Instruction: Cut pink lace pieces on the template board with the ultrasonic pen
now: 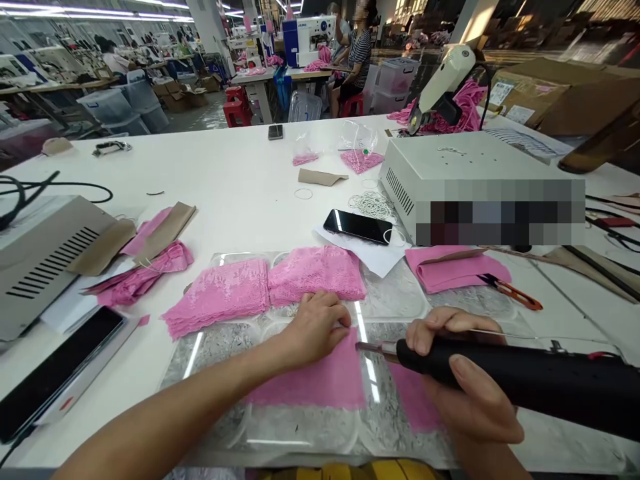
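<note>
My left hand point(320, 330) is closed, its fingers bunched on the upper edge of a flat pink fabric piece point(320, 383). That piece lies on a clear plastic sheet point(300, 430) over the table. In my right hand point(470, 380) is a black handheld tool point(530, 380) with a narrow metal tip, fingers wrapped round its front end. The tip points left, close to the fabric's right edge; whether it touches I cannot tell. Part of another pink piece point(415, 397) shows below the tool. Just beyond my left hand lie two stacks of pink lace point(217, 297), point(317, 273).
Vented metal boxes stand at right point(480, 160) and left point(45, 260). An orange-handled cutter point(515, 293) lies by folded pink fabric point(450, 270). A phone point(357, 227) rests near white elastic rings point(373, 205); another phone point(60, 367) is at left. A person point(357, 57) sits across the room.
</note>
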Tool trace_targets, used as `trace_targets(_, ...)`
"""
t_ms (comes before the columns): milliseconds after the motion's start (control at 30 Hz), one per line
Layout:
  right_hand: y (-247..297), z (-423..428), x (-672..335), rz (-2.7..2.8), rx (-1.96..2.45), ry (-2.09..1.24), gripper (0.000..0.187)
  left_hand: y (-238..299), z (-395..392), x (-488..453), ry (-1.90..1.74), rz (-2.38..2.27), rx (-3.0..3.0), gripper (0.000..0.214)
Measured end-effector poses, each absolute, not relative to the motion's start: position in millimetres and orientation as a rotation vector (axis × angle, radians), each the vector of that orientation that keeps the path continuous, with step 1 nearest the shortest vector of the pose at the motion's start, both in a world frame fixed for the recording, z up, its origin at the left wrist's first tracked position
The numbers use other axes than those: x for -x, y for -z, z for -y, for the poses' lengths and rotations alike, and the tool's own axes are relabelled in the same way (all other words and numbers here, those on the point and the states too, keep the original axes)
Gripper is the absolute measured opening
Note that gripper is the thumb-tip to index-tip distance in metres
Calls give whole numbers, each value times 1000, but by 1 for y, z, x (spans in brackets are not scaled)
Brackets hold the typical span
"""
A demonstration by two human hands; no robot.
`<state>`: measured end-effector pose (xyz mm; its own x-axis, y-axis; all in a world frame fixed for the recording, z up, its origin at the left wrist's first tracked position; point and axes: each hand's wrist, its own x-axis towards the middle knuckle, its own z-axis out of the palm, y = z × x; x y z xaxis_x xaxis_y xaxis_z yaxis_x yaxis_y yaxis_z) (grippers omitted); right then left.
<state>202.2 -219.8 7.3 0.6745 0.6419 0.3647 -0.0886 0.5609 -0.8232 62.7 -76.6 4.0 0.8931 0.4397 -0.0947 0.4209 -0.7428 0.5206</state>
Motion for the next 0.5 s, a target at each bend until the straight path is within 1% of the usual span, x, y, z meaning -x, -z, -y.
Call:
trace_targets(200,-10,219,-201,697,867,-505,19,-3,80,-61,-101,-617,-2483,13)
trace_targets(500,-9,218,-202,701,850,-503,18,4,79,-55,-214,-551,-2453,14)
